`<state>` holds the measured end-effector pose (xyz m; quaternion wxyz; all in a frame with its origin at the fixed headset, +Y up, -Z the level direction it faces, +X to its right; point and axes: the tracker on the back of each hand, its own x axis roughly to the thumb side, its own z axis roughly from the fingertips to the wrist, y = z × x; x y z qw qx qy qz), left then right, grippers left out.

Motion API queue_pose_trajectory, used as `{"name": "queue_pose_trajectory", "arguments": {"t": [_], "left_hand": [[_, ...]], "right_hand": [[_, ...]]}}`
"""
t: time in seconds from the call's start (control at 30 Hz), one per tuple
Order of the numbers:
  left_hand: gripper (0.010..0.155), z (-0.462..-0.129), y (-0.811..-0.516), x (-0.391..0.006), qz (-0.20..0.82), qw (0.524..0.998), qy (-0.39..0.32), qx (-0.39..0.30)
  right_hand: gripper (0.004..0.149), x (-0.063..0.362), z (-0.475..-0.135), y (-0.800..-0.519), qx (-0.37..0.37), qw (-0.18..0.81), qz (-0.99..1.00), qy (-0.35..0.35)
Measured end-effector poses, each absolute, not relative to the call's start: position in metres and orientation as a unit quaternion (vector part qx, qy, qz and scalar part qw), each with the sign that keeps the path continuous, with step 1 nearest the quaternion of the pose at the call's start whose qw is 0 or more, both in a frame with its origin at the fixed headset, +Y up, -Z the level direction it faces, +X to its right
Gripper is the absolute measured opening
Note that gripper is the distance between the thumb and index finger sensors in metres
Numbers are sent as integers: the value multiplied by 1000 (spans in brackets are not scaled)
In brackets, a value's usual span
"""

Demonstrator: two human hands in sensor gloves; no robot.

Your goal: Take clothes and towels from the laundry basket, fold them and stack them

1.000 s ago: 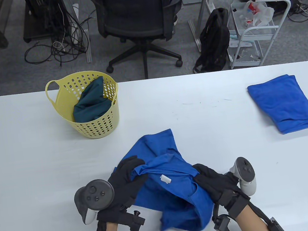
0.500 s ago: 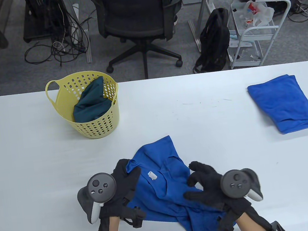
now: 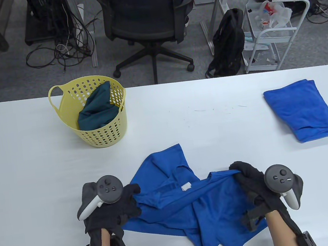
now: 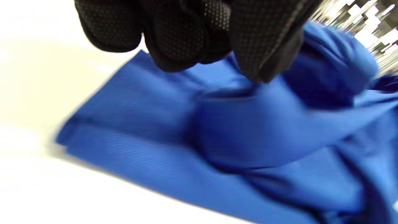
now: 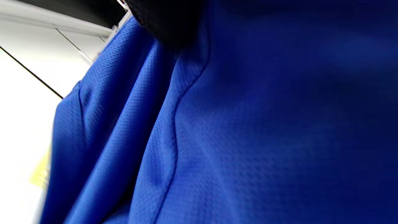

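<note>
A crumpled blue shirt (image 3: 193, 206) with a small white tag lies near the table's front edge. My left hand (image 3: 128, 198) grips its left edge; the left wrist view shows the gloved fingers (image 4: 186, 34) curled onto the blue cloth (image 4: 242, 130). My right hand (image 3: 243, 173) grips the shirt's right edge and holds it stretched between both hands. The blue cloth (image 5: 248, 133) fills the right wrist view. A yellow laundry basket (image 3: 105, 133) at the back left holds a dark green garment (image 3: 96, 110). A folded blue towel (image 3: 301, 109) lies at the right.
The white table (image 3: 38, 175) carries the basket, the shirt and the towel. Beyond its far edge stand an office chair (image 3: 144, 19), a black backpack (image 3: 228, 42) and a white cart (image 3: 272, 30).
My hands have moved apart, the left a little leftward, the right rightward, pulling the shirt out wider. The right hand, earlier flat on the cloth, now grips its edge.
</note>
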<state>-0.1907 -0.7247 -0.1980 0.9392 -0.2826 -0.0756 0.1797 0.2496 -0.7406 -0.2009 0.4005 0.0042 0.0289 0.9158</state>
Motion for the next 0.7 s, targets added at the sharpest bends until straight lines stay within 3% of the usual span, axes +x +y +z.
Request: {"name": "queue_pose_trajectory", "arguments": {"t": [0.1,0.2,0.23,0.27,0.33,0.37,0.43,0.47,0.57,0.63,0.7], "left_hand": [[71,-200,-726,-189,136,952,-57,-268],[60,-199,-726,-186,190,966,-56,-164],[66,-199,-729,-180,226,966,-70,-98],[72,-200,-732,-173,244,960,-111,-85],[85,-203,-735,-159,272,928,-193,-166],[89,-204,-738,-150,308,890,-231,-243],[98,-201,-742,-140,344,847,-235,-330],[93,-201,-743,-137,339,860,-218,-313],[51,-201,-740,-139,275,926,-144,-216],[48,-202,-731,-155,315,926,-131,-165],[48,-200,-718,-178,438,882,-122,-126]], "right_hand": [[40,253,-201,-739,-3,375,927,17],[40,253,-201,-740,1,381,924,21],[40,252,-202,-740,1,386,922,21],[40,252,-202,-740,1,388,922,20],[40,252,-202,-740,1,388,922,17],[40,253,-201,-740,0,387,922,17],[40,254,-201,-740,-1,387,922,15],[40,254,-201,-739,-2,388,922,14],[40,255,-201,-737,1,391,920,-2],[40,260,-200,-732,-3,401,915,-29],[40,268,-198,-727,-10,427,902,-66]]}}
